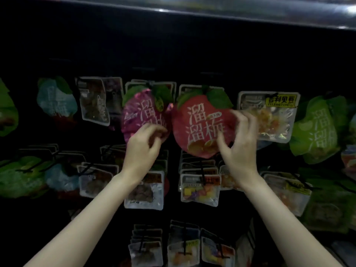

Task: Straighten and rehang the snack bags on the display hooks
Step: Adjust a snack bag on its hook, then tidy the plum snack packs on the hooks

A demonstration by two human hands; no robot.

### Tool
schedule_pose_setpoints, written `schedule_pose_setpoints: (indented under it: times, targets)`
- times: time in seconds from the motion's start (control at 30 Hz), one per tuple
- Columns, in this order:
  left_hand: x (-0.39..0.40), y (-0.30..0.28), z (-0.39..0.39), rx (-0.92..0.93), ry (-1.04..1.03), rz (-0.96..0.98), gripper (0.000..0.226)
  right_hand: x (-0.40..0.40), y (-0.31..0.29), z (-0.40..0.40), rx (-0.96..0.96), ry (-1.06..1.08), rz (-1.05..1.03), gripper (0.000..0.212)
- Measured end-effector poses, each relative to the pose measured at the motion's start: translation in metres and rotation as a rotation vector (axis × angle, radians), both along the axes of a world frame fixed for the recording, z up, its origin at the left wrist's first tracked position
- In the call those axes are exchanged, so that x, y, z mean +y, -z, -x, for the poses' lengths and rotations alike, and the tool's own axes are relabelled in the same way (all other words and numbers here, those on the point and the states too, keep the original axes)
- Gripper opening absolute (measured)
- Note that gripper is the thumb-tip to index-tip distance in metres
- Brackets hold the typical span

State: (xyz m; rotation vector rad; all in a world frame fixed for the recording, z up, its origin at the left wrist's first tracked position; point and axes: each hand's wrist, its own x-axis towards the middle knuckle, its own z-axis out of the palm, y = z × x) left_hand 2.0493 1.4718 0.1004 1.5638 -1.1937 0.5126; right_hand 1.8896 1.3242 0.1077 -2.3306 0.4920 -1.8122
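The right hand (238, 143) is curled round the right edge of the round red plum-shaped foil snack bag (202, 124), gripped thumb and fingers. The left hand (143, 145) is loosely curled at the bottom of the crinkly magenta plum-shaped foil bag (140, 114) just left, contact blurry. Both bags are hung on dark hooks above the hands.
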Motion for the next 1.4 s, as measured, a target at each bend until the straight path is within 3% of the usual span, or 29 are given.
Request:
schedule_pose_setpoints:
  times: [0.17, 0.33, 0.4, 0.47, 0.53, 0.6, 0.7, 0.87, 1.07, 1.23, 1.3, 1.37, 1.4]
  targets:
    - [0.037, 0.075, -0.029, 0.087, -0.112, -0.269, 0.022, 0.039, 0.054, -0.024, 0.220, -0.177, 0.069, 0.034]
    - [0.061, 0.100, -0.036, 0.207, -0.153, -0.339, 0.026, 0.059, 0.093, -0.057, 0.583, -0.068, 0.224, 0.034]
    - [0.071, 0.107, -0.040, 0.193, -0.174, -0.373, 0.028, 0.066, 0.107, -0.069, 0.732, -0.071, 0.134, 0.046]
    - [0.083, 0.117, -0.044, 0.225, -0.195, -0.406, 0.029, 0.070, 0.119, -0.080, 0.836, -0.152, -0.180, 0.062]
    - [0.095, 0.129, -0.046, 0.282, -0.202, -0.432, 0.029, 0.071, 0.127, -0.091, 0.830, -0.228, -0.479, 0.071]
    - [0.106, 0.140, -0.047, 0.318, -0.195, -0.453, 0.030, 0.074, 0.131, -0.100, 0.697, -0.209, -0.562, 0.065]
    - [0.116, 0.150, -0.049, 0.338, -0.178, -0.475, 0.031, 0.076, 0.131, -0.106, 0.558, -0.105, -0.501, 0.041]
    - [0.120, 0.153, -0.059, 0.311, -0.151, -0.457, 0.032, 0.078, 0.126, -0.106, 0.584, -0.128, -0.398, 0.015]
    - [0.115, 0.137, -0.078, 0.187, -0.136, -0.410, 0.039, 0.094, 0.126, -0.091, 0.631, -0.163, -0.173, 0.009]
    - [0.097, 0.131, -0.069, 0.058, 0.115, -0.501, 0.055, 0.093, 0.138, -0.070, 0.652, -0.179, -0.072, 0.016]
    - [0.087, 0.139, -0.059, 0.111, 0.219, -0.583, 0.042, 0.094, 0.143, -0.064, 0.625, -0.193, -0.121, 0.016]
    - [0.082, 0.146, -0.051, 0.282, 0.302, -0.587, 0.019, 0.091, 0.147, -0.062, 0.631, -0.178, -0.135, 0.015]
    - [0.082, 0.148, -0.048, 0.378, 0.336, -0.569, 0.021, 0.089, 0.150, -0.062, 0.624, -0.178, -0.128, 0.013]
